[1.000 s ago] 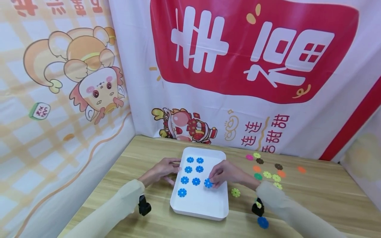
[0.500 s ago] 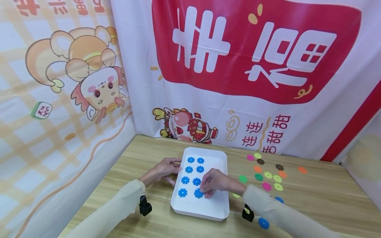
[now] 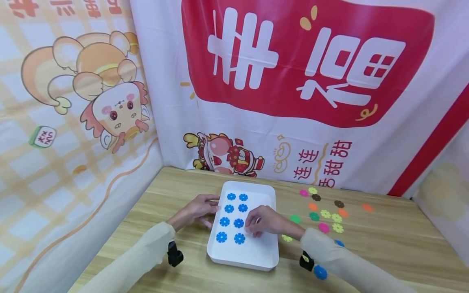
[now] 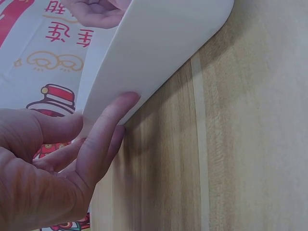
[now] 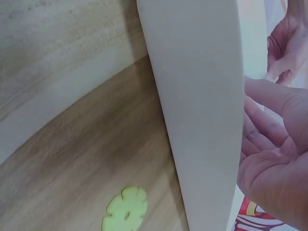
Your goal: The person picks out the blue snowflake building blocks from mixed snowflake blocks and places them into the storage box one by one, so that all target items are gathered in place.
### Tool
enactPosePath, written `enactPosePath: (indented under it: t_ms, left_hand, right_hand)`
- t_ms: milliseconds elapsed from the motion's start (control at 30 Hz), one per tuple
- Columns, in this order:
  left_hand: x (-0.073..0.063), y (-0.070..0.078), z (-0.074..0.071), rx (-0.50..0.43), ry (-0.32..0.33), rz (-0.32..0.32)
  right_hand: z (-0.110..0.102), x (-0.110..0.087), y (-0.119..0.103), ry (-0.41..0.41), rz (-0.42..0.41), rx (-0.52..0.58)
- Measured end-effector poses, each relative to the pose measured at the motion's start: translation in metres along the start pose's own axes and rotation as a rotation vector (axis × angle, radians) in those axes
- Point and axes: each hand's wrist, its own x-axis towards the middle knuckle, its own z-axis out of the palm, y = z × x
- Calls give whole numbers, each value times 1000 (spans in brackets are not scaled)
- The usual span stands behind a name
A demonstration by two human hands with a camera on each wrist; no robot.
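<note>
In the head view, a white tray [image 3: 253,257] holds several blue notched discs [image 3: 221,237] in two columns. My right hand [image 3: 264,221] hovers over the tray, fingers loosely bent, just right of the lowest disc [image 3: 239,238] in the right column. Nothing shows between its fingers, though the wall hides part of the hand in the right wrist view. At the tray's left side is my left hand [image 3: 200,207]. Its fairly straight fingers [image 4: 108,115] touch the outer wall [image 4: 144,57] and rim in the left wrist view.
Loose discs in yellow [image 3: 337,228], pink [image 3: 324,227], green [image 3: 314,216], orange [image 3: 367,208] and brown [image 3: 339,204] lie right of the tray on the wooden table [image 3: 381,244]. A blue disc [image 3: 320,272] lies beneath my right sleeve. Printed cloth [image 3: 234,122] hangs behind.
My right hand carried a blue disc leftward and down to the right column's lowest spot, then let go and drew slightly up. The left hand stayed at the tray.
</note>
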Motion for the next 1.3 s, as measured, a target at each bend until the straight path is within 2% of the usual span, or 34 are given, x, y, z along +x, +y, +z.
enactPosePath:
  t_ms: [333,533,767,867,1067,1300]
  left_hand:
    - [-1,2,0,1,5,-5]
    - [1,2,2,8,-5,5]
    - [0,2,0,24,1,7]
    - [0,4,0,27,-4,11]
    - [1,6,-1,34,-10,5]
    - [3,3,-1,36,-22,-14]
  right_hand:
    - [-14,-10,11,-1,-76,7]
    - [-28,-31,24,-17,-138,70]
    - [-45,-64,31,11,-107,131]
    - [-54,-81,40,10,-108,126]
    - [-67,-108,64,-56,-194,74]
    - [-78,-142,79,-109,-145,-36]
